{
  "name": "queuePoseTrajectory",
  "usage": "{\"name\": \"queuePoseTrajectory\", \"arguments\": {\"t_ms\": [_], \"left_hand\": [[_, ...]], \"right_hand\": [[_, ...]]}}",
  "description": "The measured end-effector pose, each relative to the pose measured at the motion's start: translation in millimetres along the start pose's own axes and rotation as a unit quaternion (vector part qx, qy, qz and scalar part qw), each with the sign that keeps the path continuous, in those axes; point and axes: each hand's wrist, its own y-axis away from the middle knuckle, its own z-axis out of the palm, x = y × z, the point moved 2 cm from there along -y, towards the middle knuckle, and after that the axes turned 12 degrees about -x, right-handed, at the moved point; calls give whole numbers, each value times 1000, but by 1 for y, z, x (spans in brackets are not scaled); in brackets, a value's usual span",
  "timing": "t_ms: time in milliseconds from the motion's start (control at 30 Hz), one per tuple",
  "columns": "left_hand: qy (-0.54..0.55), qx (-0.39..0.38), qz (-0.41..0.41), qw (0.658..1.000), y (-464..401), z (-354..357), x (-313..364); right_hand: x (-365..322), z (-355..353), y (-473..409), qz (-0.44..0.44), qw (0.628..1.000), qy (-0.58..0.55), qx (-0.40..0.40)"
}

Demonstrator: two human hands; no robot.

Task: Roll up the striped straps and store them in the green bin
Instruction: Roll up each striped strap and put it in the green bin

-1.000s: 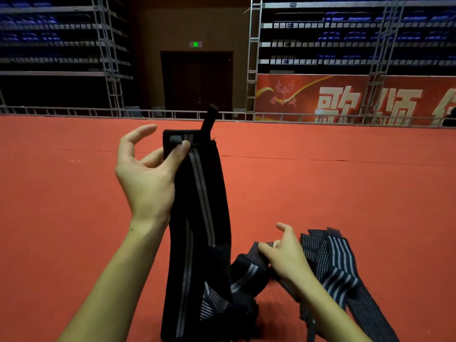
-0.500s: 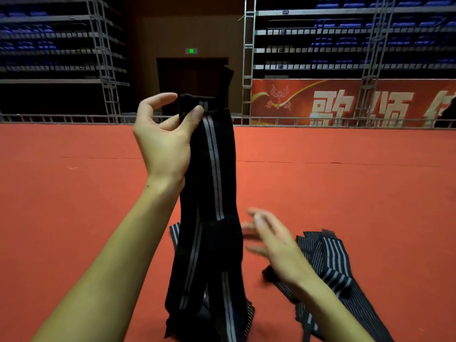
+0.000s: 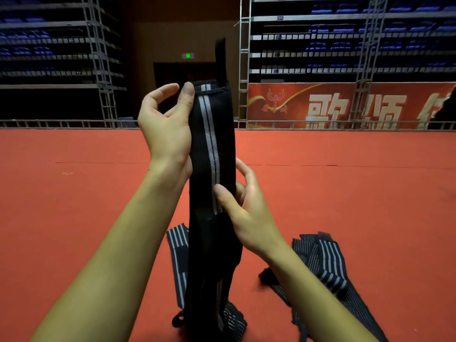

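Hanging upright at frame centre, the black strap [image 3: 212,169] is pinched at its top end by the left hand [image 3: 167,129], thumb curled on the edge. The right hand [image 3: 246,211], which was down at the floor pile a second ago, has come up and now grips the strap midway, thumb pressed on its grey stripe. That suggests rolling can begin. More striped straps [image 3: 323,262] lie on the red floor [image 3: 74,218], lower right. No green bin shows.
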Motion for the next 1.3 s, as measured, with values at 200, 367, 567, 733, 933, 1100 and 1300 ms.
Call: {"name": "queuePoseTrajectory", "arguments": {"t_ms": [200, 367, 567, 733, 933, 1100, 1300], "left_hand": [[-58, -70, -68, 994, 1, 0, -1], [-134, -202, -140, 960, 66, -20, -20], [-152, -306, -224, 913, 115, -43, -51], [-156, -305, -180, 922, 118, -44, -64], [-122, -227, -123, 959, 89, -42, -64], [-108, -194, -168, 960, 73, -45, -71], [-136, -241, -188, 942, 93, -51, -67]], "right_hand": [[-20, -13, 3, -61, 992, -59, 91], [-27, -29, -1, -95, 984, -63, 135], [-13, -44, -19, -65, 984, -26, 162], [-10, -48, -26, -62, 987, -20, 145], [16, -39, 13, 54, 997, -40, 24], [44, -29, 35, 93, 995, -14, -37], [41, -32, 21, 56, 998, 23, 17]]}}
